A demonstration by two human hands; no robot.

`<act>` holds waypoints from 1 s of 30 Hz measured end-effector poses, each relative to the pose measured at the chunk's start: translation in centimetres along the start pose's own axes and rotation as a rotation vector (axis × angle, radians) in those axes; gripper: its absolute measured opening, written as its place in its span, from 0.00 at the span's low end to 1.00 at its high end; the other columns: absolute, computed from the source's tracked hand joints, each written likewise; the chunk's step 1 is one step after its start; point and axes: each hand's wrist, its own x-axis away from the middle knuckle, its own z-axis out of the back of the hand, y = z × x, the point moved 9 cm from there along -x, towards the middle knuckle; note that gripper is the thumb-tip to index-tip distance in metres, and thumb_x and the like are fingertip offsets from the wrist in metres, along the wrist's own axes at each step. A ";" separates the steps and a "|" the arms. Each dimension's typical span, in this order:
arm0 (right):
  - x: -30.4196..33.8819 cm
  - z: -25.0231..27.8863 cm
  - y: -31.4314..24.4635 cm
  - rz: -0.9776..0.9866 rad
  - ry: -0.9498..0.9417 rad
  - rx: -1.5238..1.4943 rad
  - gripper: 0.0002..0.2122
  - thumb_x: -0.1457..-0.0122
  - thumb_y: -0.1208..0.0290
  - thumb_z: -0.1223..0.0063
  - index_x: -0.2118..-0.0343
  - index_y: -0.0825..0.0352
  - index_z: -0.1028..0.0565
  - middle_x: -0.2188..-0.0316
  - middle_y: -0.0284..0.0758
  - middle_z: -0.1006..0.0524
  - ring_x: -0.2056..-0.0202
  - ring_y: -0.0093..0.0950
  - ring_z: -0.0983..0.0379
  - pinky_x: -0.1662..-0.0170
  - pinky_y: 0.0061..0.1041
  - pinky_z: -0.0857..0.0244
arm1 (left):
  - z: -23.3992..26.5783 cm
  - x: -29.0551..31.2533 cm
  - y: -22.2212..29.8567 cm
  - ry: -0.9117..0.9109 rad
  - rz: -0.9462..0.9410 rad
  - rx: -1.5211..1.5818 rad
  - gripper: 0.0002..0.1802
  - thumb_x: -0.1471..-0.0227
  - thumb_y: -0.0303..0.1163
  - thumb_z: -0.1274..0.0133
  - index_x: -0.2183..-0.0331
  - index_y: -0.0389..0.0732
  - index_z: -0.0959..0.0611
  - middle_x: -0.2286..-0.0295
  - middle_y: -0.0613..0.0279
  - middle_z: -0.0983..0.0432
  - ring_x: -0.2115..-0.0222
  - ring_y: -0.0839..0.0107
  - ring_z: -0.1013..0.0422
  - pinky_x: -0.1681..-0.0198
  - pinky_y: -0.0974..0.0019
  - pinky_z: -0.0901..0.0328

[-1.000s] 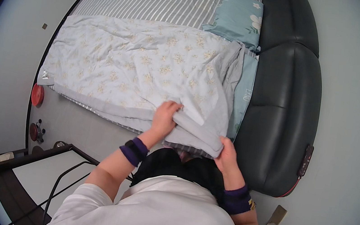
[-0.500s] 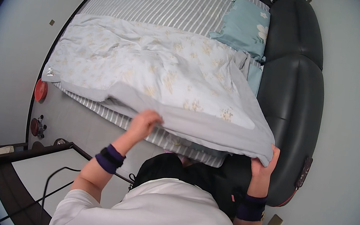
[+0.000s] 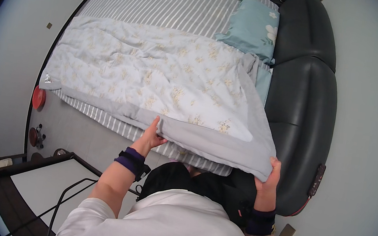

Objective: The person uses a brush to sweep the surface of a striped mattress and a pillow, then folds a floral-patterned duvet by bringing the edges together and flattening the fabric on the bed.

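Observation:
A white quilt [image 3: 124,62] with small yellow flowers and a grey border lies over the near half of the bed. My right hand [image 3: 270,174] is closed around its near corner by the headboard, lifting that corner off the bed. Along the near edge, my left hand [image 3: 152,134] has the grey border between its thumb and fingers; part of the grip is hidden. Under the quilt, a striped sheet [image 3: 125,128] shows at the bedside. A blue-green pillow [image 3: 253,28] with white flowers rests at the far side, and part of another pillow [image 3: 263,82] peeks out beside the quilt.
A dark padded headboard [image 3: 302,90] runs along the bed's right end, with a dark power strip [image 3: 317,180] beside it. On the floor at left are a red basin [image 3: 39,97] and a small wheeled stool [image 3: 34,137]. A dark-framed table [image 3: 59,182] stands at lower left.
My left hand has moved from above the quilt's edge onto the grey border. My right hand has drawn the corner slightly toward me and left; the border now lies straighter and flatter.

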 end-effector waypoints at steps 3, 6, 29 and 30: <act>0.1 -0.8 -0.3 0.014 -0.030 0.072 0.26 0.49 0.64 0.58 0.49 0.76 0.39 0.54 0.44 0.31 0.53 0.34 0.33 0.49 0.31 0.39 | -0.3 -1.9 1.0 -0.055 0.009 0.073 0.32 0.53 0.47 0.46 0.51 0.40 0.36 0.54 0.51 0.36 0.57 0.56 0.33 0.51 0.50 0.40; 0.0 0.1 -0.7 0.016 -0.014 0.076 0.26 0.49 0.64 0.57 0.49 0.77 0.39 0.54 0.44 0.31 0.53 0.34 0.33 0.49 0.31 0.39 | 0.0 -3.2 4.5 -0.203 -0.137 0.088 0.26 0.52 0.40 0.49 0.54 0.36 0.30 0.57 0.53 0.31 0.58 0.59 0.33 0.53 0.54 0.38; -17.0 6.8 -10.3 0.274 0.261 -0.330 0.11 0.48 0.64 0.52 0.66 0.65 0.29 0.66 0.35 0.27 0.61 0.31 0.31 0.54 0.34 0.36 | -11.6 9.2 20.1 -0.254 -0.819 -0.399 0.10 0.51 0.31 0.58 0.63 0.43 0.28 0.69 0.65 0.32 0.69 0.74 0.35 0.71 0.68 0.37; -14.2 2.4 -14.3 0.399 0.136 -0.295 0.09 0.48 0.65 0.52 0.70 0.65 0.28 0.69 0.34 0.26 0.63 0.29 0.30 0.55 0.32 0.36 | -13.4 14.0 21.1 -0.374 -0.915 -0.298 0.10 0.52 0.27 0.59 0.64 0.43 0.27 0.71 0.66 0.32 0.70 0.76 0.35 0.68 0.71 0.38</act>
